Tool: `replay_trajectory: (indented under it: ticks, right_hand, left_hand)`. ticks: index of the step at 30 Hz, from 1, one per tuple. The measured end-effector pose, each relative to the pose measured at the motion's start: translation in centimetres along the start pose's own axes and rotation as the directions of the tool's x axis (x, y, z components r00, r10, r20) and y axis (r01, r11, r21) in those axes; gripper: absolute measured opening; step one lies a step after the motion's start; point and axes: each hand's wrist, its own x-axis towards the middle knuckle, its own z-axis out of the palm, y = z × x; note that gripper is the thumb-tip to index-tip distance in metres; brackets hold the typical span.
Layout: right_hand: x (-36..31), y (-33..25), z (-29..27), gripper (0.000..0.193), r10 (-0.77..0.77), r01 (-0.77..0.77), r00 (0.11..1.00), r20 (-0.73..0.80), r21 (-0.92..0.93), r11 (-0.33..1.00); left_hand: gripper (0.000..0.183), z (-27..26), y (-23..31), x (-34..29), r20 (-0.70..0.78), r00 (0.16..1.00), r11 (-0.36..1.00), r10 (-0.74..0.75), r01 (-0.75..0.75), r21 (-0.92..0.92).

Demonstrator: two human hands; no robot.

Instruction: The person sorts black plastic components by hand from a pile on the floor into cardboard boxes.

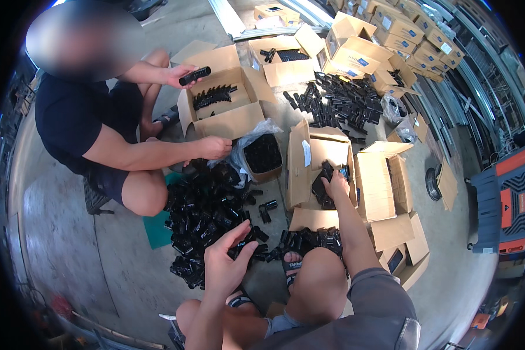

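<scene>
My left hand (230, 263) is raised over the near side of a big heap of black plastic fittings (201, 219); its fingers and thumb are apart with nothing between them. My right hand (336, 186) reaches into an open cardboard box (299, 169) in front of me. Its fingers close on a black plastic fitting (323, 185) low in that box, and the hand hides part of it. A smaller pile of black fittings (315, 239) lies by my feet, below the box. One loose fitting (266, 211) rests on the floor beside the heap.
At left a co-worker sits holding a black tubular fitting (195, 76) over a cardboard box (227, 119). A bag-lined box (262, 154) of black parts stands between us. More fittings (347, 99) spread beyond. Another open box (385, 181) and an orange-and-black case (504, 201) are at right.
</scene>
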Motion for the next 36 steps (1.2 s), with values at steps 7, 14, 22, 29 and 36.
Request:
replay_trajectory:
  ticks: [7,14,22,29,36]
  right_hand:
    - [-0.4,4.2,0.5,0.035,-0.138,0.166,0.980,-0.146,0.203,0.965]
    - [-1.9,4.1,-3.8,0.030,0.108,0.054,0.985,-0.136,0.830,0.555]
    - [-16.7,-10.3,-18.9,0.011,-0.525,0.545,0.763,-0.377,0.812,0.209]
    - [-24.3,-18.6,-24.1,0.050,-0.960,0.989,-0.020,-0.278,0.134,-0.060]
    - [-28.3,-21.3,-25.3,0.038,-0.781,0.910,0.324,-0.534,0.401,0.104]
  left_hand:
    - [0.046,0.5,0.3,0.2,0.025,0.999,0.997,0.036,-0.038,0.072]
    - [0.042,1.1,0.2,0.3,0.029,0.998,0.998,0.053,-0.054,0.028]
    - [0.050,0.7,-0.1,0.9,0.373,0.904,0.819,-0.208,0.370,-0.439]
    - [0.037,-2.5,0.9,1.0,0.368,0.927,0.388,-0.072,0.365,-0.846]
    - [0.026,-4.0,0.7,0.2,0.046,0.997,0.314,-0.055,0.061,-0.947]
